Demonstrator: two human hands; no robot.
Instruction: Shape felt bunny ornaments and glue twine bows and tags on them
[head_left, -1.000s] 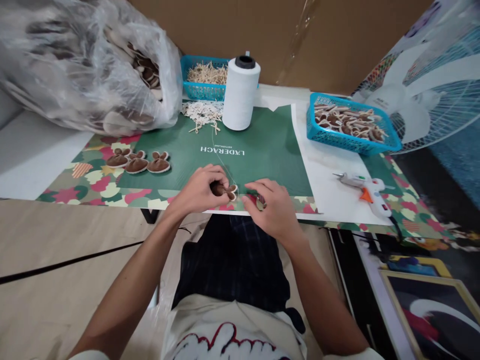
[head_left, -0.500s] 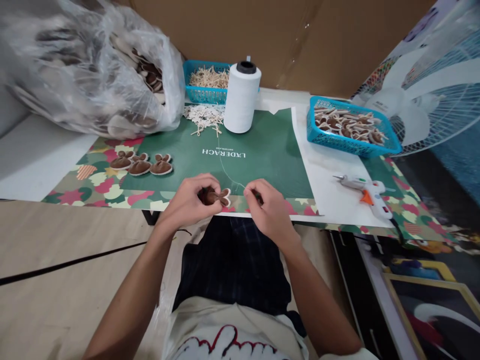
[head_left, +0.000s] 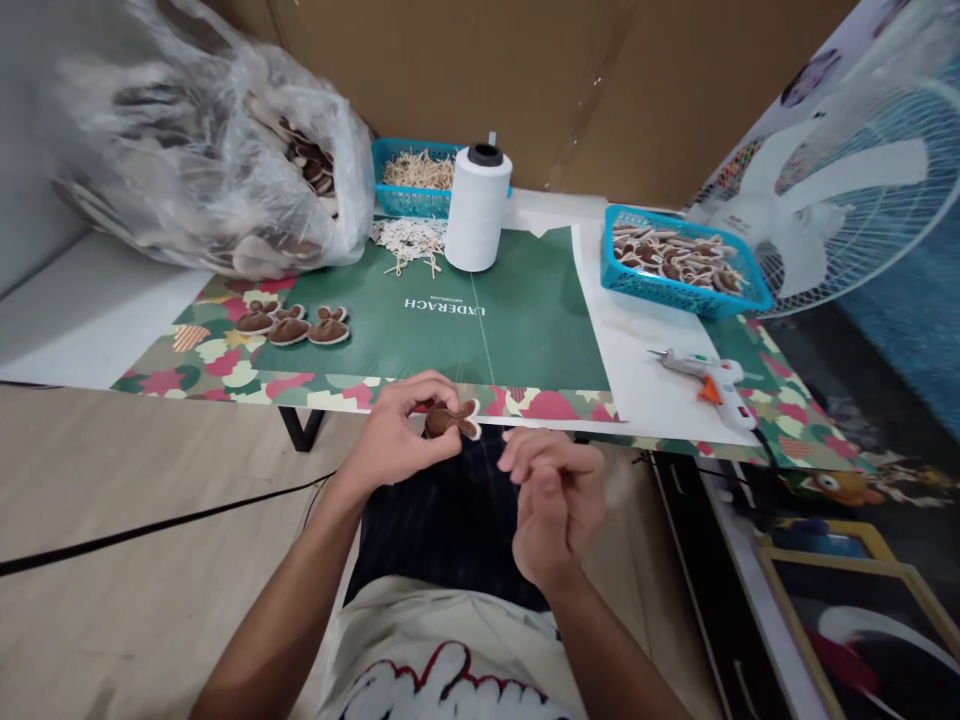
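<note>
My left hand (head_left: pixel 409 430) pinches a brown fabric bunny head (head_left: pixel 442 422) at the table's front edge; its two white-edged ears point right. Just right of it and nearer my body, my right hand (head_left: pixel 559 490) is closed with curled fingers, slightly blurred. A thin white thread (head_left: pixel 481 335) runs nearly straight from the thread cone (head_left: pixel 477 210) towards my right fingertips; its last stretch is too faint to follow. Several finished-looking brown bunny heads (head_left: pixel 328 326) lie in a row on the left of the green sheet (head_left: pixel 375 345).
Behind the sheet lie a pile of small pale bows (head_left: pixel 409 240) and a blue basket (head_left: pixel 416 203) of pale strings. A plastic bag (head_left: pixel 225 170) bulges at left. To the right are a blue basket (head_left: pixel 675 292) of brown pieces, a glue gun (head_left: pixel 716 380) and a fan (head_left: pixel 817 210).
My right hand has moved down and right, towards my body. The thread has gone from slack and curved to nearly straight. My left hand, still holding the bunny head, has shifted slightly right and down.
</note>
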